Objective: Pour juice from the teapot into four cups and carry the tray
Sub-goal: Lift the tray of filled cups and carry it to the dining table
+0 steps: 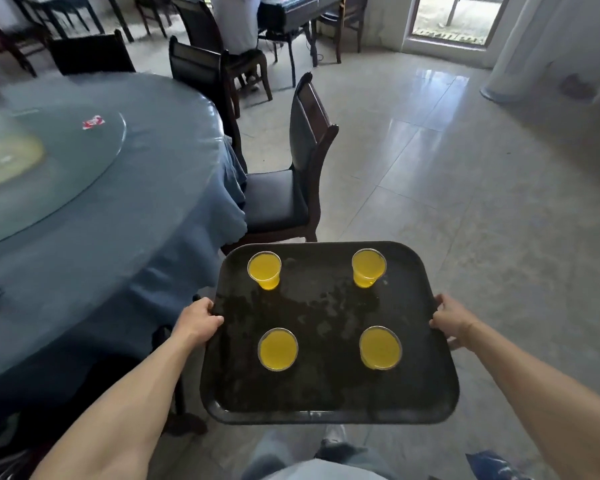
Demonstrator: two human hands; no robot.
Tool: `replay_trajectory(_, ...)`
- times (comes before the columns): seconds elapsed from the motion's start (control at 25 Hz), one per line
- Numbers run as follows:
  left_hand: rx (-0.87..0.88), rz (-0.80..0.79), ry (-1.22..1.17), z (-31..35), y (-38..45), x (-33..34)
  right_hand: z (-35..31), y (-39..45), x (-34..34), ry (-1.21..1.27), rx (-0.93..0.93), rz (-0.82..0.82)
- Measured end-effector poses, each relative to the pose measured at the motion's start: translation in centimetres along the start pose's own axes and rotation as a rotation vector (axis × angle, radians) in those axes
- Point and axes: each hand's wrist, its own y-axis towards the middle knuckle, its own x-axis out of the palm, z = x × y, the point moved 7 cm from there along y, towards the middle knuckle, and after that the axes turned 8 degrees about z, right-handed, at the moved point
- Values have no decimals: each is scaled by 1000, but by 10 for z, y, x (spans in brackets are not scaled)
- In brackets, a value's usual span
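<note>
Head view shows the left hand and right hand clamped on opposite edges of the tray at lower centre, four full cups standing apart on it, so it must stay level, with slow steps.

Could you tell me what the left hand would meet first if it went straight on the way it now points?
Probably the dark wooden chair beside the round blue-clothed table; the left hand, gripping the black plastic tray, points forward toward it, though depth is unclear.
</note>
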Motion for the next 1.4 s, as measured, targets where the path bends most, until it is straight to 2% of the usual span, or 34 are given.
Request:
replay_trajectory(0.28, -107, 40, -56, -23, 11, -12, -57, 27, 12, -111, -66, -21)
replay_trajectory(0.6, -188, 78, -89, -61, 58, -48, -154, 52, 45, -183, -146, -33)
replay_trajectory(1.08, -265, 119, -118, -133, 158, -127, -322, 73, 132, -234, -211, -76)
replay_trajectory(1.4, -347, 176, -189, -192, 194, -170, -429, 82, 200, -292, -268, -163)
